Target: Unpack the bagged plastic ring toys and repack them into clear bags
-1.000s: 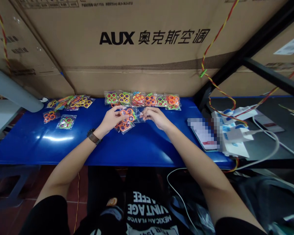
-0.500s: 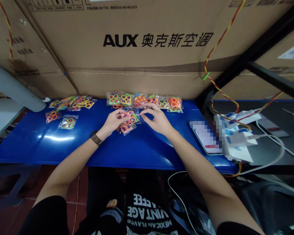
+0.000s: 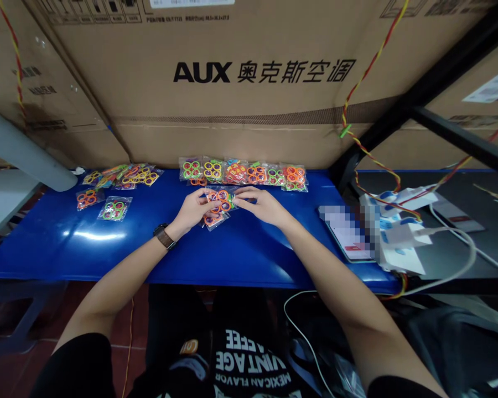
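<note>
Between my hands is a clear packet with orange rings (image 3: 221,197) and a bit of green at its right end. My left hand (image 3: 193,211), with a dark watch on the wrist, pinches the packet's left side. The fingers of my right hand (image 3: 260,204) are closed on its right edge. Just under it, another packet with orange rings (image 3: 212,220) lies on the blue table (image 3: 157,260). Behind my hands runs a row of packets with coloured rings (image 3: 256,173), some lying over others.
At the left lie a heap of ring packets (image 3: 140,174) and two separate ones, orange (image 3: 87,198) and green (image 3: 114,208). A phone (image 3: 348,232) and white plugs with cables (image 3: 402,229) are on the right. Large cartons (image 3: 232,121) stand behind the table.
My right hand has moved slightly left and down, and its fingers have closed on the packet's right edge. My left hand keeps its hold. The view has shifted slightly.
</note>
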### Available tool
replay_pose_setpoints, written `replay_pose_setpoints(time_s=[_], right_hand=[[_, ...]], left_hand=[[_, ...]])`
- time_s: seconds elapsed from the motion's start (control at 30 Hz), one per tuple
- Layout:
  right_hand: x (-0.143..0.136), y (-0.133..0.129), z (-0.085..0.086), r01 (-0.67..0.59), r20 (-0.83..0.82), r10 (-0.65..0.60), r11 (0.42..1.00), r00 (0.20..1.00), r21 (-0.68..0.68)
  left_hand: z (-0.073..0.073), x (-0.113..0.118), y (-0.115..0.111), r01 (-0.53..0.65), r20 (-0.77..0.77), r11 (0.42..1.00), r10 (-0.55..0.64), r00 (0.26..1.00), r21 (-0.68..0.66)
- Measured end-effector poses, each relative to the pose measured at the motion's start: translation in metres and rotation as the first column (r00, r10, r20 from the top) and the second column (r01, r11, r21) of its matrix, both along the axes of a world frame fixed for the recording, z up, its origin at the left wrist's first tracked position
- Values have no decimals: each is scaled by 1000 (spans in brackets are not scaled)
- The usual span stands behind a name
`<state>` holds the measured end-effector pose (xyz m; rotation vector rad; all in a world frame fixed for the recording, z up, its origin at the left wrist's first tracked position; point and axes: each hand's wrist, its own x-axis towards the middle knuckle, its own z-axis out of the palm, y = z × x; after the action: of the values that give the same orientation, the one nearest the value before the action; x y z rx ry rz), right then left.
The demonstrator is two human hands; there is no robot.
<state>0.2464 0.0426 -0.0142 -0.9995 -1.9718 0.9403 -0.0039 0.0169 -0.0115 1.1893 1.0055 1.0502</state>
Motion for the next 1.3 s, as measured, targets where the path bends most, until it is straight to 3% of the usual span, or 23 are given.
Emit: replay_pose_setpoints(time_s=[0.2,0.37,0.53,0.7,0.8,1.03,1.13,1.3], right_hand=[[-7,-2,-1,-51,-73,43,992,996,-119],[-11,-6,-3,-61,-81,47,982,996,-178],[-10,-4,-4,-59,-30,56,991,998,-119],[-2,-2,1,-75,27,75,997,997,-30],[6,2,4,-53,45,55,997,997,-51],[43,19,14,-15,71,38,952,997,-307],[58,20,21,-61,160,134,918,978,-391],[65,14,29,-300,252,461,819,851,-489]], left_hand=[[0,6,-5,-25,10,999,24,1000,41],[-4,9,-7,19,-97,991,-6,995,130],[-5,10,-11,3,-249,954,75,966,299],[5,8,-18,-22,-418,912,210,884,411],[9,7,-18,-61,-398,897,255,881,438],[5,-8,-1,-249,-250,888,360,899,386],[3,-16,8,-338,-169,884,405,899,322],[7,-19,13,-375,-86,908,396,914,188]])
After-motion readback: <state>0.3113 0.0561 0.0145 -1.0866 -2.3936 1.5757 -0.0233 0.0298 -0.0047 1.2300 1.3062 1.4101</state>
